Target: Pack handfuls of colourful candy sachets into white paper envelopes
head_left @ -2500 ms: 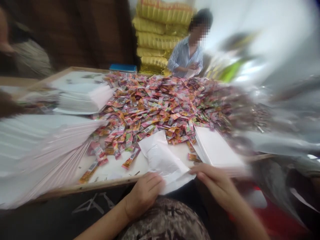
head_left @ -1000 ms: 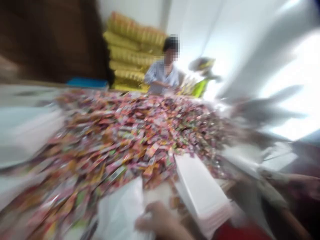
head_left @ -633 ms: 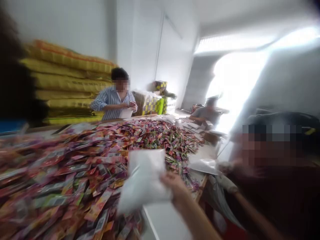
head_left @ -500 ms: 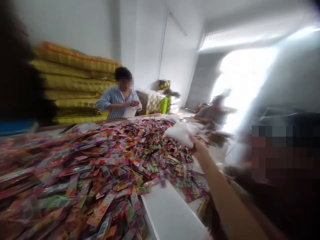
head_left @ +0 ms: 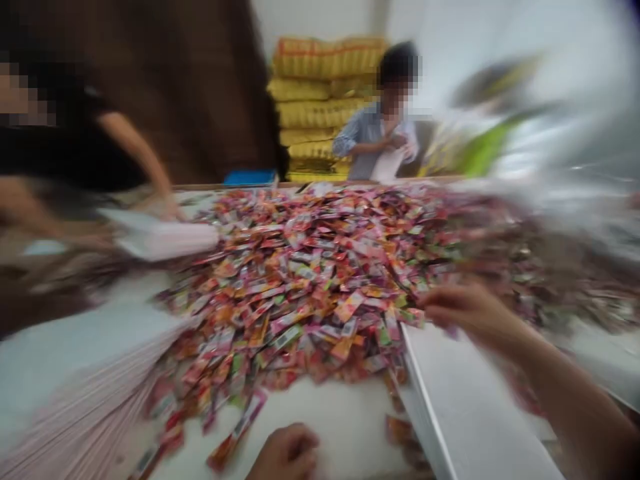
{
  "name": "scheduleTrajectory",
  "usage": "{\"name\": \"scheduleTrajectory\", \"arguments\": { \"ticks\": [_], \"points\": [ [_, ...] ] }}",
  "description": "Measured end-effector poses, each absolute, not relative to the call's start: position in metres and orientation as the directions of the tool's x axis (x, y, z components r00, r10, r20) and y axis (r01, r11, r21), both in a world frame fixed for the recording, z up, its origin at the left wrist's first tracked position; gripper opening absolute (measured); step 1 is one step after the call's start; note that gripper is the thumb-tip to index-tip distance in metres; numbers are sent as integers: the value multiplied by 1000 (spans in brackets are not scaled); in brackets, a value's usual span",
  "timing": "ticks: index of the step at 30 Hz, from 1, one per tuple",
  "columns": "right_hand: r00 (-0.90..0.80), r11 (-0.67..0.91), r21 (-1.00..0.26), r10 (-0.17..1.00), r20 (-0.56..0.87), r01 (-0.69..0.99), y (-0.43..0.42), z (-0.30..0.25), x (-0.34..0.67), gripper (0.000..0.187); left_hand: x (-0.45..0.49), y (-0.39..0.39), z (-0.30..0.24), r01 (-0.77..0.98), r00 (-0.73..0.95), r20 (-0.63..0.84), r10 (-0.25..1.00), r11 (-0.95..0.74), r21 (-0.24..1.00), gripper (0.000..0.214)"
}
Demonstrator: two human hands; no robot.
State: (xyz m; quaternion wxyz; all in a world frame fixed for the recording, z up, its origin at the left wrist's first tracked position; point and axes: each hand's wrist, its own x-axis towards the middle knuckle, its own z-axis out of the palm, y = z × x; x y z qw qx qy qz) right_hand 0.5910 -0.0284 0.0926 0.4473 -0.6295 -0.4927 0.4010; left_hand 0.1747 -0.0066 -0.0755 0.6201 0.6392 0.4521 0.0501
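Countless packets [head_left: 300, 270] are lying ungathered across the tabletop [head_left: 345, 407], the right hand [head_left: 467, 310] hovering by the right-side white stack [head_left: 480, 407], the left hand [head_left: 290, 450] curling nearby, each grip's hold impossible to tell.

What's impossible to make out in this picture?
In the head view:
Left hand: wrist cut off by the bottom edge.
White stack at right: near end cut off likewise.
Right hand: blur hides whether it touches the sachets.
Print on the sachets: too small and blurred.
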Motion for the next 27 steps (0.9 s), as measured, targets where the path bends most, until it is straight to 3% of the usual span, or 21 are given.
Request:
{"name": "scheduleTrajectory", "arguments": {
  "ticks": [3,6,11,17,20,22,24,25,27],
  "points": [
    [-165,10,-889,983,-74,458,-27,89,520,7,165,-7,-66,583,569,-390,724,-21,812,22],
    [-306,154,-805,951,-36,573,-14,74,452,15,146,2,-56,607,509,-294,809,-95,789,19],
    [-285,281,-606,954,92,745,50,32,364,23,82,21,-46,627,379,-206,902,-87,774,17],
    [-168,223,-342,969,182,913,116,2,324,26,35,57,-31,594,233,-161,959,-10,805,20],
    [-217,272,-335,957,193,902,126,1,318,30,50,106,-25,547,79,68,995,-100,831,23],
    [-285,343,-322,934,215,882,131,4,309,44,70,146,-22,533,28,173,985,-161,830,32],
    [-366,419,-288,904,220,861,139,6,296,60,87,182,-19,517,28,217,976,-200,832,28],
    [-401,450,-281,890,217,848,144,6,289,62,92,196,-18,508,23,228,973,-208,836,25],
    [-441,494,-331,869,225,804,154,4,281,46,94,215,-14,486,-22,230,973,-190,853,29]
  ]
}}
